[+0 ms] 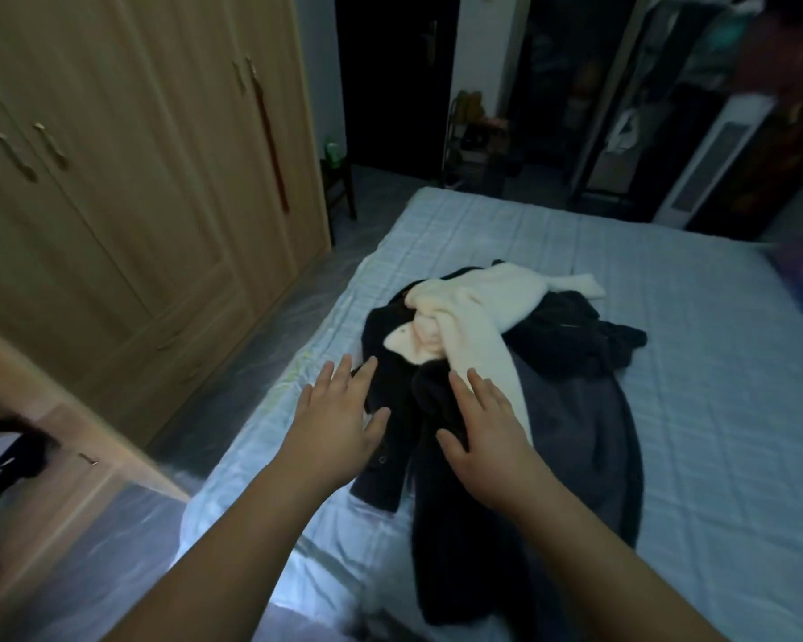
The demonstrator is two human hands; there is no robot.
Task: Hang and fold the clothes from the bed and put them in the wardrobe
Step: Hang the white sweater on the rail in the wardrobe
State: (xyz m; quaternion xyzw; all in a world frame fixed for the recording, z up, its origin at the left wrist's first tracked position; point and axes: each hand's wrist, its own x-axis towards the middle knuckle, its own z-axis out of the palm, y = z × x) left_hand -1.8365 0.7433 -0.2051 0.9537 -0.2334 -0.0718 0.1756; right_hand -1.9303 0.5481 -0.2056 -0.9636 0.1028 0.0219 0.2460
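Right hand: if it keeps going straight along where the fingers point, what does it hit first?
Probably the cream fleece garment. The right hand is open, fingers spread, over the dark clothes in the pile on the bed, pointing up and slightly left. Its height over the dark fabric is unclear; it may already touch.

Head view looks down, close over bed (668, 363).

cream sweater (483, 298) | black jacket (385, 391) | pale blue checked sheet (668, 280) | light wood wardrobe (112, 178)

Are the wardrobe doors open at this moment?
No, the wardrobe doors are all closed, their handles lying flat against the fronts, while both open hands reach toward the pile of clothes on the bed.
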